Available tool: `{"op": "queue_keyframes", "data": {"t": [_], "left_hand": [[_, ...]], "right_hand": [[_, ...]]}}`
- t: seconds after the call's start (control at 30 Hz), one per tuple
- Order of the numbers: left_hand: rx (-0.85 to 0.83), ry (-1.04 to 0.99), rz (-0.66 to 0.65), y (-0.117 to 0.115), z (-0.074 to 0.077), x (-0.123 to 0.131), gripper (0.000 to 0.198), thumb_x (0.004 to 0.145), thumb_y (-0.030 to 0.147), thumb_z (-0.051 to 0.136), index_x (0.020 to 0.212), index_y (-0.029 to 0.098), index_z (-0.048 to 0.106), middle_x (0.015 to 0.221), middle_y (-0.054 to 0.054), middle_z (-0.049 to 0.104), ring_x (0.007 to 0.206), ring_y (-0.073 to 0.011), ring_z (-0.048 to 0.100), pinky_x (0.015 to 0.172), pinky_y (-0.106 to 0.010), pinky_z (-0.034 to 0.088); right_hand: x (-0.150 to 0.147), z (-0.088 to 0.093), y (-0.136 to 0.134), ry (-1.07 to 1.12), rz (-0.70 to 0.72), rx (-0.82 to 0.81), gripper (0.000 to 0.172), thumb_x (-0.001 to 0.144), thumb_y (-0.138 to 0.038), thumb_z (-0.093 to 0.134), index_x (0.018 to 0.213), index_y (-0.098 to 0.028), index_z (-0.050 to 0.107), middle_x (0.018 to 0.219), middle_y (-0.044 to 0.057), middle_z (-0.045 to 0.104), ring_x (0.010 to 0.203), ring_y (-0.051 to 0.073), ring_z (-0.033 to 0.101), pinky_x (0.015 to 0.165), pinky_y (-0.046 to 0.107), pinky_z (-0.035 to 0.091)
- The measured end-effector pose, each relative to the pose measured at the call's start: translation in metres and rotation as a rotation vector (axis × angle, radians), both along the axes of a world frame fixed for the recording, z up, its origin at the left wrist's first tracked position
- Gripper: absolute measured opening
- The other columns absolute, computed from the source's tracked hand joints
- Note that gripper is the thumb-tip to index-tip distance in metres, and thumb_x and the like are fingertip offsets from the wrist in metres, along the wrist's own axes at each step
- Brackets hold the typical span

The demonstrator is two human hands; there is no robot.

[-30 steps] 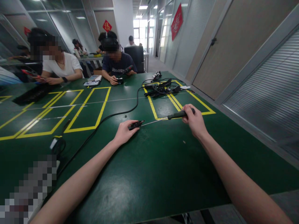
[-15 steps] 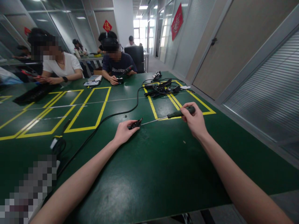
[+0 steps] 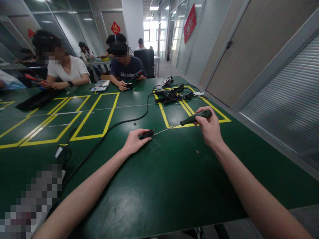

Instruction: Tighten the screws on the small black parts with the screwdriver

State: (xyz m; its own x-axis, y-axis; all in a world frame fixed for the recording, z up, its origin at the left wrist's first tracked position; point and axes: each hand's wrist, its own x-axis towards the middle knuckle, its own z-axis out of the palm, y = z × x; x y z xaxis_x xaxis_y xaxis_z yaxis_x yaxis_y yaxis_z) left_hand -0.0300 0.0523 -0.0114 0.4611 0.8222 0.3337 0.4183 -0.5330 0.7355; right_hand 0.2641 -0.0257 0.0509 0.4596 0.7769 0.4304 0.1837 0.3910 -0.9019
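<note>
In the head view, my left hand [image 3: 134, 142] pinches a small black part [image 3: 149, 133] with a short prong sticking up, low over the green table [image 3: 159, 179]. Its exact kind is too small to make out. My right hand [image 3: 208, 127] is closed round the dark green handle of a screwdriver [image 3: 190, 119]. The thin metal shaft slants down to the left, and its tip meets or nearly meets the black part's right end; contact cannot be told. Part of the black part is hidden by my left fingers.
A black cable [image 3: 117, 124] runs across the table toward a pile of black parts and cables [image 3: 174, 94] inside yellow tape. Another cable with a white tag [image 3: 59, 152] lies at left. Two people sit across, near a black tray [image 3: 35, 99] and a pale case [image 3: 99, 87].
The view has shifted slightly. My right hand has rolled a little round the screwdriver handle, its fingers placed differently. The black part shows slightly more beyond my left fingertips.
</note>
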Motion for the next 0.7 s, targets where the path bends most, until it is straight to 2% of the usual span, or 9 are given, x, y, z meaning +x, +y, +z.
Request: {"op": "queue_keyframes", "data": {"t": [0.1, 0.2, 0.3, 0.4, 0.5, 0.6, 0.7], "left_hand": [[0.045, 0.034, -0.017, -0.0009, 0.0009, -0.0008, 0.032, 0.081, 0.029, 0.081, 0.112, 0.019, 0.08, 0.106, -0.009, 0.082, 0.097, -0.0272, 0.077, 0.094, -0.043, 0.062], [0.064, 0.047, -0.018, -0.0017, 0.0015, -0.0012, 0.031, 0.082, 0.028, 0.081, 0.111, 0.019, 0.08, 0.106, -0.009, 0.082, 0.097, -0.0274, 0.077, 0.094, -0.043, 0.061], [0.071, 0.046, -0.021, -0.002, 0.0024, -0.001, 0.03, 0.081, 0.027, 0.08, 0.11, 0.019, 0.08, 0.106, -0.008, 0.082, 0.097, -0.0271, 0.077, 0.092, -0.042, 0.061], [0.07, 0.042, -0.028, -0.0024, 0.0041, -0.001, 0.03, 0.082, 0.027, 0.08, 0.111, 0.019, 0.08, 0.105, -0.008, 0.082, 0.096, -0.0265, 0.077, 0.092, -0.041, 0.061], [0.071, 0.041, -0.037, -0.0026, 0.005, -0.001, 0.029, 0.082, 0.027, 0.079, 0.11, 0.02, 0.08, 0.105, -0.008, 0.082, 0.095, -0.0262, 0.076, 0.093, -0.042, 0.06], [0.075, 0.049, -0.032, -0.0022, 0.0041, -0.0008, 0.03, 0.082, 0.027, 0.079, 0.111, 0.02, 0.08, 0.106, -0.009, 0.082, 0.097, -0.0266, 0.076, 0.093, -0.042, 0.06], [0.077, 0.058, -0.016, -0.0016, 0.0026, -0.0005, 0.03, 0.081, 0.026, 0.079, 0.11, 0.019, 0.08, 0.106, -0.009, 0.082, 0.096, -0.0269, 0.076, 0.092, -0.041, 0.06]], "right_hand": [[0.0002, -0.002, 0.0015, 0.023, 0.034, -0.006, 0.034, 0.082, -0.051, 0.07, 0.081, -0.024, 0.051, 0.058, -0.008, 0.044, 0.046, 0.007, 0.041, 0.045, 0.022, 0.031], [-0.0006, -0.0027, 0.0012, 0.045, 0.052, -0.022, 0.035, 0.082, -0.051, 0.071, 0.081, -0.024, 0.05, 0.051, -0.011, 0.035, 0.04, 0.006, 0.03, 0.041, 0.022, 0.022], [-0.0007, -0.0018, -0.0002, 0.053, 0.058, -0.025, 0.032, 0.077, -0.045, 0.077, 0.084, -0.024, 0.054, 0.053, -0.009, 0.044, 0.044, 0.008, 0.041, 0.044, 0.022, 0.031], [-0.0005, -0.0015, -0.0011, 0.06, 0.066, -0.028, 0.035, 0.075, -0.049, 0.078, 0.081, -0.023, 0.055, 0.058, -0.006, 0.051, 0.05, 0.009, 0.05, 0.05, 0.023, 0.039], [-0.0014, -0.0024, -0.0014, 0.069, 0.076, -0.048, 0.041, 0.08, -0.057, 0.074, 0.076, -0.022, 0.052, 0.053, -0.008, 0.042, 0.044, 0.007, 0.04, 0.043, 0.022, 0.03], [-0.0025, -0.0024, -0.0018, 0.079, 0.08, -0.055, 0.041, 0.081, -0.055, 0.074, 0.077, -0.023, 0.05, 0.052, -0.01, 0.034, 0.04, 0.005, 0.029, 0.04, 0.021, 0.021], [-0.0029, -0.0004, -0.0023, 0.075, 0.096, -0.04, 0.036, 0.075, -0.046, 0.08, 0.081, -0.023, 0.053, 0.057, -0.009, 0.041, 0.046, 0.006, 0.039, 0.043, 0.02, 0.03]]}}
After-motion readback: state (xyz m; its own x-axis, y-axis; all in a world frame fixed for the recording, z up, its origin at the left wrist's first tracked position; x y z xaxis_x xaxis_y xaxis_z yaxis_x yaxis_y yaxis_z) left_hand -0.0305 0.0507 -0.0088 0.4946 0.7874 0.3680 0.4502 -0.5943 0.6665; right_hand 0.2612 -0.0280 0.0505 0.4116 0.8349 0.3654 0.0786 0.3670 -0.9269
